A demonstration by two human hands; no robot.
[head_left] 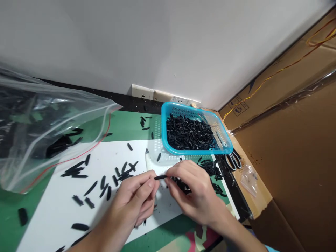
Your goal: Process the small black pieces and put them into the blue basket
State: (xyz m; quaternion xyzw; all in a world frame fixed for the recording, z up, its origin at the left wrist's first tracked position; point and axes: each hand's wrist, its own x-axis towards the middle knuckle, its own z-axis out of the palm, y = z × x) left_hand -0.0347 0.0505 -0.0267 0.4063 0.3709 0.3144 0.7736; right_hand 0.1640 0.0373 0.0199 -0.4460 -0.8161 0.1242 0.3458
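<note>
Between my two hands is a small, slim black piece point(160, 177) with tapered ends; its exact kind I cannot make out. My left hand point(139, 196) pinches one end between thumb and forefinger. The other end is in the fingertips of my right hand point(193, 189). Under both hands lies a white sheet point(112, 217) with several loose black pieces point(124, 173) scattered at its left. A blue plastic basket point(196, 152) full of similar black pieces stands just beyond my right hand. More of them form a loose pile point(211, 169) beside that hand, partly hidden by it.
An open clear zip bag point(76, 115) holding black pieces sprawls at the left over the green mat point(123, 126). Scissors point(233, 161) and a small plastic bag point(249, 180) lie at the right, near tall cardboard point(291, 154). Socket strips point(157, 95) line the wall behind.
</note>
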